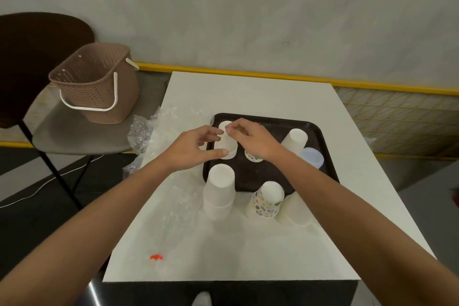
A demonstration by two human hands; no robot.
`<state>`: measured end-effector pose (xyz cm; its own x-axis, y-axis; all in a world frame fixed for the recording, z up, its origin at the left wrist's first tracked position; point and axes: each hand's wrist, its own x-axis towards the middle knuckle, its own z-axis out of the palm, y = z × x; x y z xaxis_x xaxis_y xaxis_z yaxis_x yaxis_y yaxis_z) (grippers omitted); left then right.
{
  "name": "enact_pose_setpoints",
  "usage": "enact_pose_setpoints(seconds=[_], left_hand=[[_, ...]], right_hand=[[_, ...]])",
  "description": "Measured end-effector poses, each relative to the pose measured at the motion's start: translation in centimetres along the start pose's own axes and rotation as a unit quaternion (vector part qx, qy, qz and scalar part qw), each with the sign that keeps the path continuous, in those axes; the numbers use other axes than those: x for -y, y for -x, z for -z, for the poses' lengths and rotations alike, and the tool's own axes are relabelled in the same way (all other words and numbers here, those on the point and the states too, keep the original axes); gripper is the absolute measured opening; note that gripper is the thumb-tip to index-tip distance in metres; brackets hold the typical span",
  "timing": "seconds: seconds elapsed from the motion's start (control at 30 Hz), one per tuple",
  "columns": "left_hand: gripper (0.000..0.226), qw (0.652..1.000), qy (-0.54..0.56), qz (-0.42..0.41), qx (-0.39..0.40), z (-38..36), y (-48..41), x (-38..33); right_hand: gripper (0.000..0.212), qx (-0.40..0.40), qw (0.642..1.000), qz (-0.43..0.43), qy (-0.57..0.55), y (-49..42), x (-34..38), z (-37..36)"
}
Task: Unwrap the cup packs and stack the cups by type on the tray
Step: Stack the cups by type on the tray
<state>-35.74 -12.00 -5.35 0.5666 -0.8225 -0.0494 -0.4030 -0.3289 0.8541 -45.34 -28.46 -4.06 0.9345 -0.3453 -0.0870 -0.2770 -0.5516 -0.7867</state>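
Table first, white and square, with our black tray lying across its far half and loose clear wrap spilled over the left edge beside a brown basket on a chair. On the tray we see a white stack at the far left, upside down, a printed stack just beside it and partly hidden under our right wrist, another white stack tilted at the far right, and a bluish lidded tub at the right rim. Off the tray, on the near side, stand a tall white stack, a printed stack and a pale stack leaning next to it. Our left hand curls loosely round the side of the far-left white stack, thumb near its lower rim and fingers touching higher up. Our right hand pinches at its top with thumb and forefinger, perhaps a cup or a shred of film; we cannot tell which. We judge the unwrapping mostly done and the sorting about half done: three stacks sit outside the tray and need moving onto matching piles. A small red scrap lies near us.
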Motion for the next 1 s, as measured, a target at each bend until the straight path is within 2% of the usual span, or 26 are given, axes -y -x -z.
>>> enact_pose_setpoints(seconds=[0.1, 0.17, 0.37, 0.53, 1.0], left_hand=[[0.058, 1.0, 0.018, 0.01, 0.015, -0.3, 1.6, 0.3], [0.065, 0.999, 0.031, 0.019, 0.022, -0.7, 2.5, 0.8], [0.075, 0.998, 0.025, 0.034, 0.047, -2.5, 4.6, 2.2], [0.071, 0.999, -0.003, 0.038, 0.01, -4.1, 5.4, 2.6], [0.072, 0.995, -0.027, 0.068, -0.075, -6.7, 6.4, 3.1]], right_hand=[[0.01, 0.012, 1.0, 0.008, -0.005, 0.9, 0.3, -0.3], [0.007, 0.028, 0.999, 0.013, -0.01, 1.6, 0.4, -0.4], [0.036, 0.107, 0.994, 0.017, -0.001, 3.5, 0.6, -1.0], [0.054, 0.139, 0.99, 0.023, 0.028, 4.8, 0.6, -1.8], [0.057, 0.08, 0.996, 0.035, 0.028, 6.3, -0.6, -3.9]])
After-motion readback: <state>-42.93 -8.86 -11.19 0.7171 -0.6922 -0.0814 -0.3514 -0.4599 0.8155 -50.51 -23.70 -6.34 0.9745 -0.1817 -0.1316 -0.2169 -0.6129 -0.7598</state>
